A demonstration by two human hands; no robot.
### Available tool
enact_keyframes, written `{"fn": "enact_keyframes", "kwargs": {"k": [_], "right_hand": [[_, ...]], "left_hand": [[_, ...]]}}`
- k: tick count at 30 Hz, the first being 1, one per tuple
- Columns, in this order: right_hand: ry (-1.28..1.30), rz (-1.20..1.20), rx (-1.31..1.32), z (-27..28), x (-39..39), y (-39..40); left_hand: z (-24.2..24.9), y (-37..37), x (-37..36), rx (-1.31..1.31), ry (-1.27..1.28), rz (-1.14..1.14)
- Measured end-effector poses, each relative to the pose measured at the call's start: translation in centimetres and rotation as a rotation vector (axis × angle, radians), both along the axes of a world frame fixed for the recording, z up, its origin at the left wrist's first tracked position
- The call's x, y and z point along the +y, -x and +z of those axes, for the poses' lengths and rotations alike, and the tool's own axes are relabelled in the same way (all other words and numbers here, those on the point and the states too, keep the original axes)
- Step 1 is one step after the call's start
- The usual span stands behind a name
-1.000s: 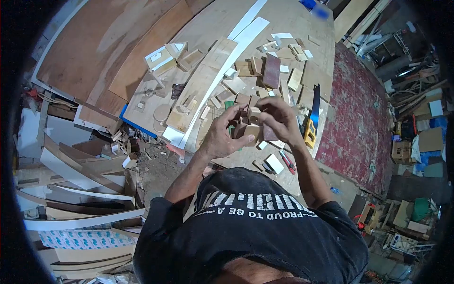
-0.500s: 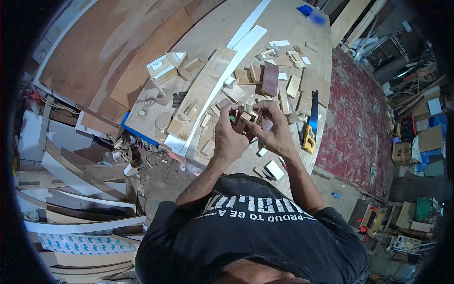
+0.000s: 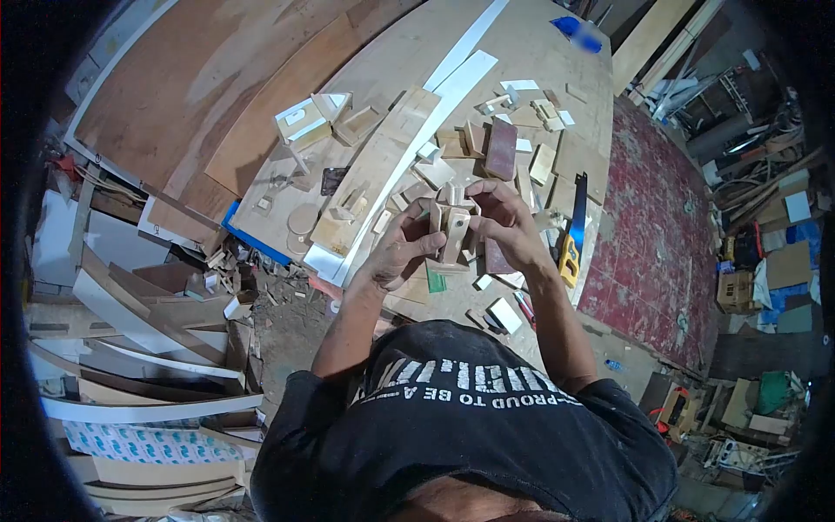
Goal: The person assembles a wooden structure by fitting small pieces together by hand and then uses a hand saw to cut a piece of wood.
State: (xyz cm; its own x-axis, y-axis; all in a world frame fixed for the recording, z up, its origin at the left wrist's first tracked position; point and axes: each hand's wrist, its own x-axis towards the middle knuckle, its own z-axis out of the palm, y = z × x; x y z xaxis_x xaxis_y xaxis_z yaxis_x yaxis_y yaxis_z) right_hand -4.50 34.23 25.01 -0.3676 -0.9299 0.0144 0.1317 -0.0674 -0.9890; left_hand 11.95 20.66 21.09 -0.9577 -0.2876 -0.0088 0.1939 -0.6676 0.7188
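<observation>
Between my two hands is a small assembly of wooden pieces (image 3: 453, 233), held above the near part of the workbench. A dark round hole shows in its middle block. My left hand (image 3: 404, 248) grips the left side, thumb pressed against the wood. My right hand (image 3: 509, 228) closes on the right side, with thumb and fingers at the upper edge. Just below the assembly a green piece (image 3: 437, 282) lies on the bench. A reddish-brown block (image 3: 498, 257) is partly hidden by my right hand.
A handsaw with a yellow handle (image 3: 570, 259) lies at the bench's right edge. Wood offcuts surround a long reddish-brown block (image 3: 500, 150). Long white strips (image 3: 409, 143) cross the plywood bench (image 3: 531, 43). A dark phone-like object (image 3: 332, 181) lies to the left.
The wooden assembly has turned, so its holed block now stands more upright and shows more fully. My left hand has shifted left and a little down. The green piece below is now uncovered.
</observation>
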Motion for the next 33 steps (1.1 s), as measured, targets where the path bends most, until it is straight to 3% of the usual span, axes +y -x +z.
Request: {"fn": "enact_keyframes", "kwargs": {"k": [4,6,9,12,13,17,21,33], "right_hand": [[0.068,-0.039,0.169,0.7,-0.4,-1.1],[0.137,-0.113,0.253,0.1,-0.2,-0.9],[0.017,-0.324,0.763,2.0,0.7,-1.7],[-0.102,-0.319,0.825,2.8,0.8,-3.9],[-0.021,-0.364,0.847,2.1,0.3,-4.3],[0.004,-0.471,0.829,1.4,-0.3,-5.3],[-0.055,-0.400,0.889,1.4,-0.1,-5.3],[-0.098,-0.498,0.668,-0.2,-0.3,-5.7]], "left_hand": [[0.7,0.0,0.8,0.031,-0.157,0.006],[-0.2,0.2,0.6,0.064,-0.076,0.056],[-1.2,0.3,0.1,0.065,-0.001,0.124],[-1.7,0.6,0.2,0.041,0.024,0.141],[-1.6,0.8,0.4,0.050,0.026,0.154],[-1.4,1.1,0.8,0.079,0.040,0.234],[-1.4,0.6,0.6,0.059,0.039,0.230],[-0.7,1.0,1.9,0.117,-0.058,0.276]]}}
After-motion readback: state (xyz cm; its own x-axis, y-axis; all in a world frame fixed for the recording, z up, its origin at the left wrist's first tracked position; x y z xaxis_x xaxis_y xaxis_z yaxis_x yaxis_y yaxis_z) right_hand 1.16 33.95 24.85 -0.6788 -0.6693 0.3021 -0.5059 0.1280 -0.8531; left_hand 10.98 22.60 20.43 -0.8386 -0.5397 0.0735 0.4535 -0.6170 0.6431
